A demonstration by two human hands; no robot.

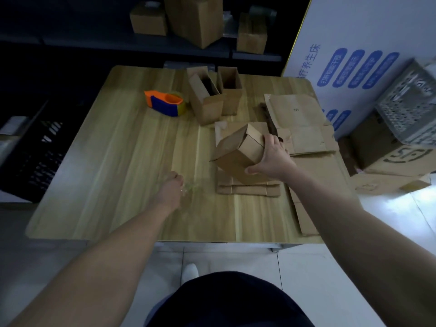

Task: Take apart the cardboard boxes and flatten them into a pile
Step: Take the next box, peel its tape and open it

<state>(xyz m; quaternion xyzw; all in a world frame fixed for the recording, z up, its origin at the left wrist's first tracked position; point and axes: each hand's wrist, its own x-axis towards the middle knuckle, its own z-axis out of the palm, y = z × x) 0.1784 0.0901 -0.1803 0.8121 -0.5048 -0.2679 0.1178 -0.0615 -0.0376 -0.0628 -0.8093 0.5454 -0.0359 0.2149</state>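
Note:
My right hand [271, 159] grips a small brown cardboard box [238, 153], held tilted just above a pile of flattened cardboard [304, 119] on the right side of the wooden table [122, 166]. My left hand [171, 187] hovers low over the table's middle, fingers pinched on a crumpled strip of clear tape [191, 186]. Two more small boxes stand open-topped at the back: one [205, 102] and, to its right, another [230, 90].
An orange and blue tape dispenser [166, 102] lies at the back left of the table. A black crate [33, 152] stands on the left, larger boxes [387, 159] and a grey basket [410, 107] on the right. Shelved boxes [195, 17] are behind.

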